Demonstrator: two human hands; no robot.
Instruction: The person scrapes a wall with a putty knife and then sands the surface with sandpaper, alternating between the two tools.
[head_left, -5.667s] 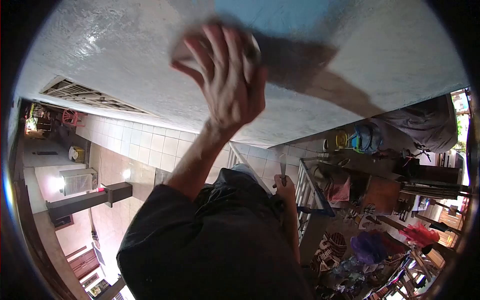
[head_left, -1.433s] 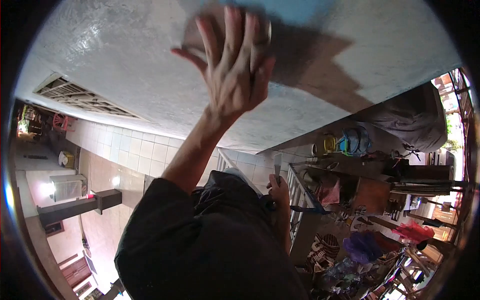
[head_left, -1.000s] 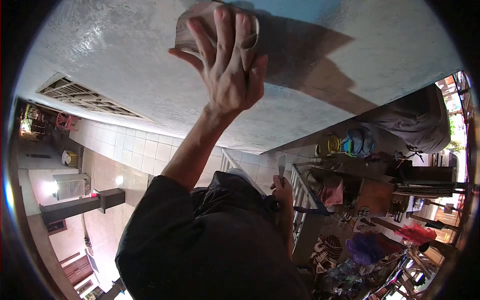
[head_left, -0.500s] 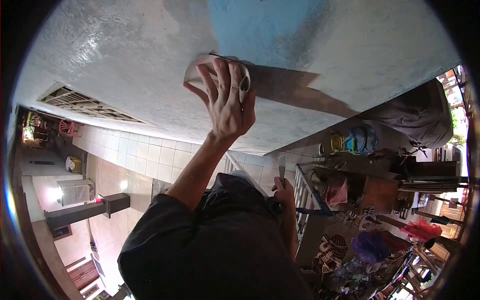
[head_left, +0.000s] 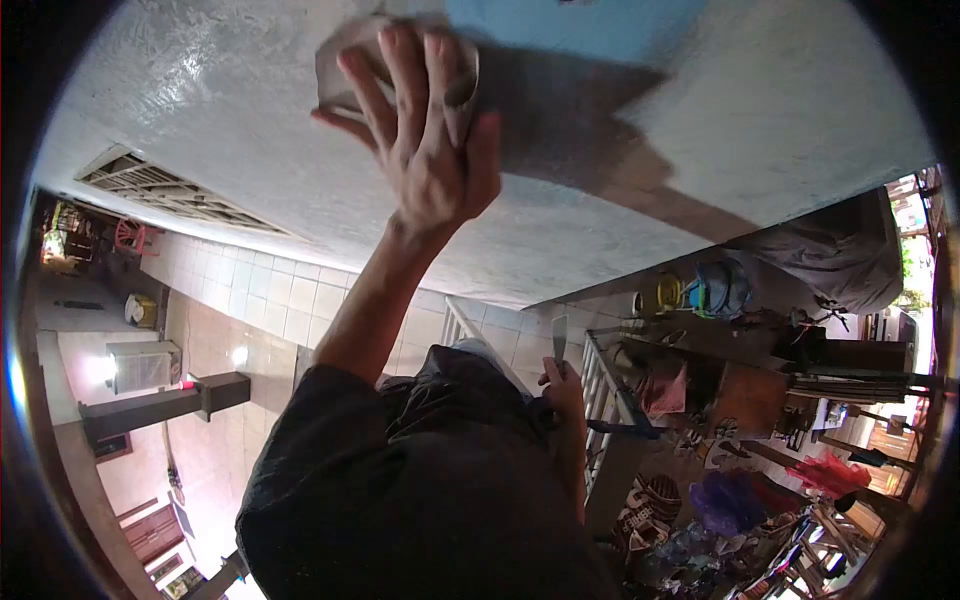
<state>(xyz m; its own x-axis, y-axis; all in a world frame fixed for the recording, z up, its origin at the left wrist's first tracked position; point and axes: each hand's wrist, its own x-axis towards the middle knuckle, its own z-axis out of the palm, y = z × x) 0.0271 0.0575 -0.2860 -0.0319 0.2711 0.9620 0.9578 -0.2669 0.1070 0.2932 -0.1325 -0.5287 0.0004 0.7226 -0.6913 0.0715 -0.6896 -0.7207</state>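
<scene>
A folded sheet, probably sandpaper point(head_left: 345, 60), lies flat against the grey ceiling point(head_left: 220, 130) beside a blue patch point(head_left: 570, 15), pinned there by the left hand point(head_left: 425, 140), whose spread fingers press it so the whole sheet bears on the plaster; the arm reaches straight overhead. Lower down, the right hand point(head_left: 560, 380) is clenched round a scraper point(head_left: 559, 335), blade up, kept ready near the white railing point(head_left: 600, 390)
</scene>
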